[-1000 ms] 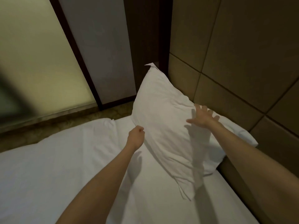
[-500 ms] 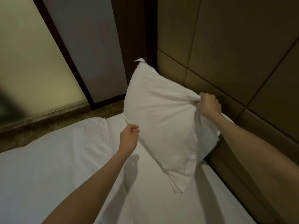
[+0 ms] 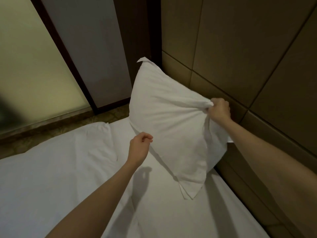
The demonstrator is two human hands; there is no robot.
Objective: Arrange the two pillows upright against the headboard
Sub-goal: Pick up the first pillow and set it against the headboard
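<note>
A white pillow (image 3: 171, 127) stands tilted on one corner on the bed, leaning toward the padded brown headboard (image 3: 257, 66) on the right. My right hand (image 3: 220, 109) is shut on a bunch of fabric at its upper right edge. My left hand (image 3: 139, 145) hovers by the pillow's lower left edge with its fingers loosely curled, and nothing shows in it. Behind the pillow and my right forearm, a sliver of white (image 3: 229, 140) shows against the headboard; it may be the second pillow, which is otherwise hidden.
The white sheet (image 3: 68, 177) covers the mattress, with a rumpled fold at the far left edge. Beyond the bed lie a strip of patterned floor (image 3: 109, 114), a frosted glass panel (image 3: 34, 74) and a dark wooden frame (image 3: 137, 40) in the corner.
My right hand went from lying flat and open on the pillow to gripping its upper edge and raising it more upright. My left hand came off the pillow's lower left edge.
</note>
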